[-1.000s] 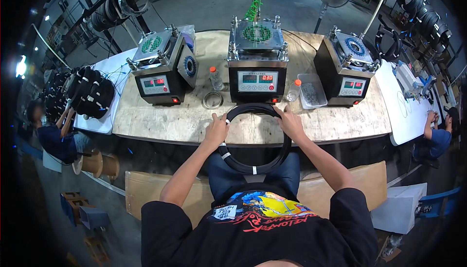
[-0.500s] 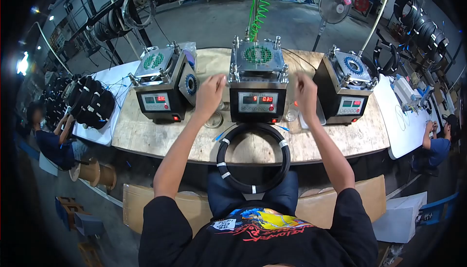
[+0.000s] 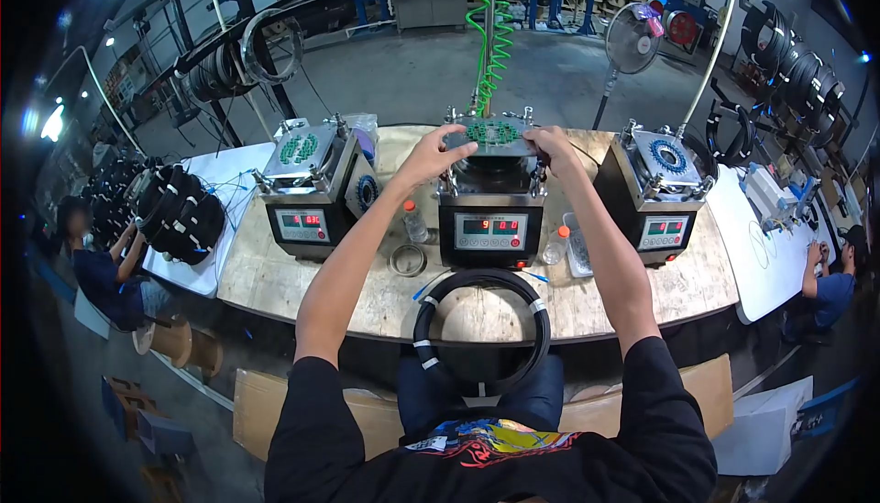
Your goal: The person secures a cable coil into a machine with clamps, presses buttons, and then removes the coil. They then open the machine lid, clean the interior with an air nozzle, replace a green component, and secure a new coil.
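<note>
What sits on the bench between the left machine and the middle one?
Between left machine and middle machine, head view shows an orange-capped clear bottle and a metal ring on the bench.

The middle machine's display point(image 3: 491, 227) reads about "9 00" in red; nothing else is legible.

top plate point(image 3: 493, 133): grey, ring pattern of green dots. machine point(image 3: 491, 254): black body, red display digits. cable coil point(image 3: 481, 277): black with white bands. spiral hose point(image 3: 487, 17): bright green. bottle cap point(image 3: 409, 206): orange.
</note>
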A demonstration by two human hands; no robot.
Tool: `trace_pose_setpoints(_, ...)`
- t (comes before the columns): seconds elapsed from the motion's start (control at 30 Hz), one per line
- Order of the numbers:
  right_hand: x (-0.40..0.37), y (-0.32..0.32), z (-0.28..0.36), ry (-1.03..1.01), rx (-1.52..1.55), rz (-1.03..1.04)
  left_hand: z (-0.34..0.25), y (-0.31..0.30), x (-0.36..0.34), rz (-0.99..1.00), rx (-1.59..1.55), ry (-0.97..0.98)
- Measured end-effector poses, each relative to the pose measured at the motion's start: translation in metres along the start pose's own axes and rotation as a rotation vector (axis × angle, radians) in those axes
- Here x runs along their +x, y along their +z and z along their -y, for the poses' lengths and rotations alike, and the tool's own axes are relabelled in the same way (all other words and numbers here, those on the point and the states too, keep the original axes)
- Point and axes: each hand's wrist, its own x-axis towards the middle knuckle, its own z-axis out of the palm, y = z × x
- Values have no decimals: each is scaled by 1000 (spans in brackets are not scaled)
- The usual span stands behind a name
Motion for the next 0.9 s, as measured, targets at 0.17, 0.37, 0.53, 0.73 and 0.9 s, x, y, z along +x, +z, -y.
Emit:
trace_pose_setpoints(0.17, -21, 23, 56, 29, 533, -158, 5, -16, 6, 24, 142, 144)
trace_pose_setpoints(0.37, -21, 61, 85, -89, 393, -129, 24, -17, 15, -245, 632, 431)
trace_pose_setpoints(0.53, -18, 77, 80, -310, 427, -78, 48, -18, 24, -264, 569, 355)
trace_pose_setpoints(0.73, -12, 47, 39, -481, -135, -256, 65, -19, 40, -359, 435, 276)
trace_pose_setpoints(0.9, -15, 43, 15, -645, -243, -410, 81, -19, 50, -417, 383, 220)
